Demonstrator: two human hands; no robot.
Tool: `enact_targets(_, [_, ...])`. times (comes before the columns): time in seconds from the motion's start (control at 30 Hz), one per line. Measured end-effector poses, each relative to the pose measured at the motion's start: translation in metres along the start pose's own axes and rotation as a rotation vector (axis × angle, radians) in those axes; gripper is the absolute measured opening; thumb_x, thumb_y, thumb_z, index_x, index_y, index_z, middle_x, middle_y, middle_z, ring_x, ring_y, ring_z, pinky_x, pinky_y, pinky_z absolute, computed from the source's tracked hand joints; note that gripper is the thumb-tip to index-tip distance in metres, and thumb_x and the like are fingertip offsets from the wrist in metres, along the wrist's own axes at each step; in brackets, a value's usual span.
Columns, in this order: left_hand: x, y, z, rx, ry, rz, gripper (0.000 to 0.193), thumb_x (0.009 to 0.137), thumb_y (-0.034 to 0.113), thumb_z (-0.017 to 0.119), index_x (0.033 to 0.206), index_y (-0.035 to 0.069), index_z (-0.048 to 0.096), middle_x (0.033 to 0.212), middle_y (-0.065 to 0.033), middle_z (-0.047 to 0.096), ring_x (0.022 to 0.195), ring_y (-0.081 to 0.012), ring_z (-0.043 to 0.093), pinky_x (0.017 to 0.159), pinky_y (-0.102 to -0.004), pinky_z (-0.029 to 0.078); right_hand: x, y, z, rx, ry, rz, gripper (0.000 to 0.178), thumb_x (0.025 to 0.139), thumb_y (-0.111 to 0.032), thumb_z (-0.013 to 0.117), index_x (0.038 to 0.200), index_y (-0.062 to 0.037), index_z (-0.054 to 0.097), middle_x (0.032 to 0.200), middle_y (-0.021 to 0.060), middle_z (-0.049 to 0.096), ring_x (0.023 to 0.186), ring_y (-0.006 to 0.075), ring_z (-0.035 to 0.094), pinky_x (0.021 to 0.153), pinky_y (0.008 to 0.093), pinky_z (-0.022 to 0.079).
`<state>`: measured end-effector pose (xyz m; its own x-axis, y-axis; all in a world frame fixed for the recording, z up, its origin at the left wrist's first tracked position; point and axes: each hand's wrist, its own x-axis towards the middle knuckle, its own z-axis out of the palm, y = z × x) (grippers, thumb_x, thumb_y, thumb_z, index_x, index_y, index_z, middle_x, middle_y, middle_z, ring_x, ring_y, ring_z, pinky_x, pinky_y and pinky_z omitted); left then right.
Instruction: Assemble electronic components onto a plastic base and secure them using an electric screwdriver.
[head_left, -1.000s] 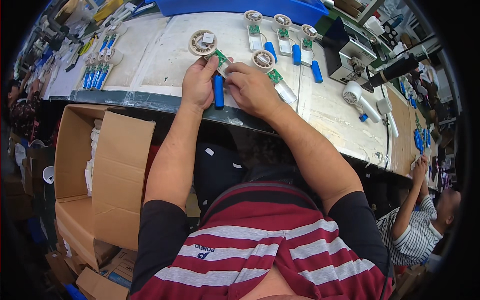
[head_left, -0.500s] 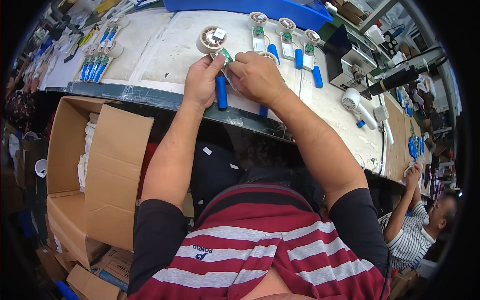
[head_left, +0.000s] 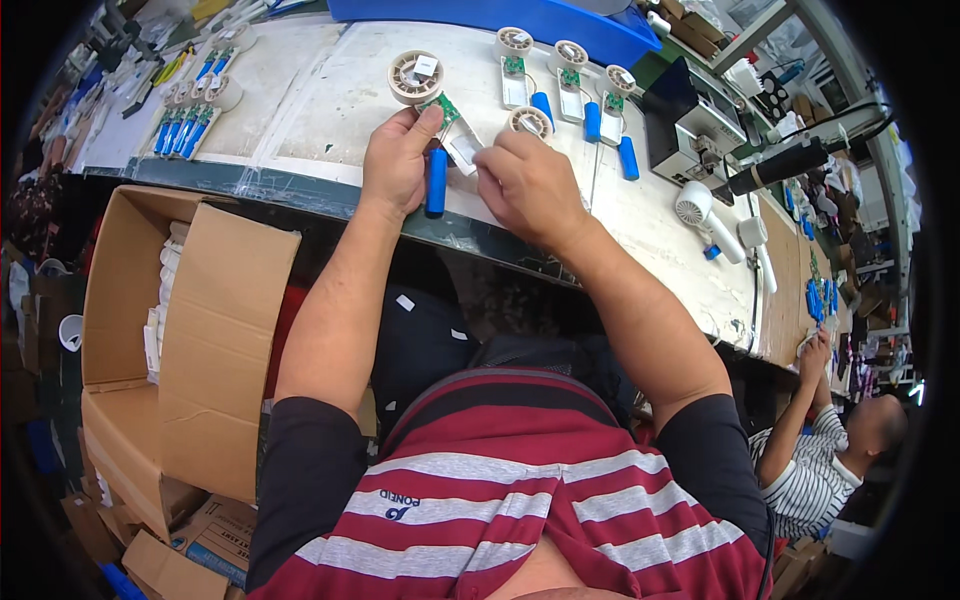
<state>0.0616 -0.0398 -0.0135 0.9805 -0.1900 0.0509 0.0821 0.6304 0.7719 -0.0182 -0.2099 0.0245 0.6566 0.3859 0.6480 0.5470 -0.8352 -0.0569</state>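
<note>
My left hand (head_left: pixel 396 160) is closed on an opened handheld fan, its thumb by the small green circuit board (head_left: pixel 446 108). The fan's round cream head (head_left: pixel 416 77) points away from me, and its white handle shell (head_left: pixel 463 150) slants down to the right. A blue cylindrical battery (head_left: pixel 436 184) hangs below the board beside my left fingers. At the shell's lower end, my right hand (head_left: pixel 532 185) has its fingers curled together; what they pinch, if anything, is hidden. Just beyond that hand lies another fan head (head_left: pixel 530 121), its lower part covered by the hand.
Several opened fans with batteries (head_left: pixel 570 80) lie at the back right, more (head_left: pixel 185 125) at the left. A blue bin (head_left: pixel 490 12) borders the back. A black machine (head_left: pixel 695 120) and a white fan (head_left: pixel 708 215) stand right. A cardboard box (head_left: pixel 225 350) sits below left; a co-worker (head_left: pixel 820 460) is at right.
My right hand has drawn back from the circuit board, down and to the right, uncovering the white handle shell. My left hand keeps its hold on the fan.
</note>
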Motion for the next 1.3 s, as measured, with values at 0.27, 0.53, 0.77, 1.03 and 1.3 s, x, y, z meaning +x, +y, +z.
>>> enact_targets(0.27, [0.000,-0.002,-0.004,0.085,-0.025,0.024,0.024,0.106,0.018,0.071,0.116,-0.004,0.073,0.088,-0.0042,0.068,0.071,-0.0051,0.054,0.061,-0.0168,0.044,0.026,0.009,0.014,-0.142,-0.079,0.040,0.008,0.091,-0.018,0.070,0.090,-0.0103,0.071,0.086,0.0055,0.062,0.073,0.0274,0.063,0.065,0.0385,0.051])
enact_targets(0.53, [0.001,-0.005,-0.006,0.097,-0.041,0.041,0.024,0.106,0.019,0.071,0.114,-0.003,0.073,0.085,-0.0025,0.066,0.070,-0.0045,0.051,0.059,-0.0166,0.042,0.025,0.018,0.022,-0.122,-0.105,-0.003,0.008,0.093,-0.018,0.070,0.090,-0.0112,0.072,0.083,0.0045,0.062,0.070,0.0264,0.061,0.064,0.0378,0.050])
enact_targets(0.77, [0.002,-0.004,-0.008,0.116,-0.037,0.047,0.024,0.106,0.019,0.071,0.114,-0.004,0.074,0.085,-0.0029,0.067,0.071,-0.0045,0.052,0.060,-0.0166,0.043,0.028,0.013,0.014,-0.126,-0.134,-0.020,0.009,0.092,-0.018,0.071,0.086,-0.0113,0.071,0.082,0.0046,0.063,0.070,0.0265,0.062,0.064,0.0378,0.051])
enact_targets(1.03, [-0.001,-0.004,-0.003,0.105,-0.024,0.059,0.024,0.106,0.018,0.071,0.115,-0.004,0.074,0.090,-0.0044,0.070,0.074,-0.0050,0.055,0.062,-0.0167,0.045,0.023,0.010,0.019,-0.090,-0.124,0.022,0.012,0.091,-0.017,0.072,0.082,-0.0109,0.071,0.082,0.0037,0.063,0.070,0.0254,0.062,0.064,0.0366,0.051])
enact_targets(1.3, [-0.001,-0.003,-0.005,0.073,-0.015,0.060,0.024,0.105,0.017,0.071,0.116,-0.004,0.074,0.091,-0.0043,0.071,0.074,-0.0053,0.056,0.064,-0.0173,0.046,0.019,0.008,0.020,-0.085,-0.016,0.066,0.009,0.092,-0.018,0.072,0.084,-0.0121,0.071,0.082,0.0036,0.062,0.068,0.0254,0.061,0.063,0.0365,0.050])
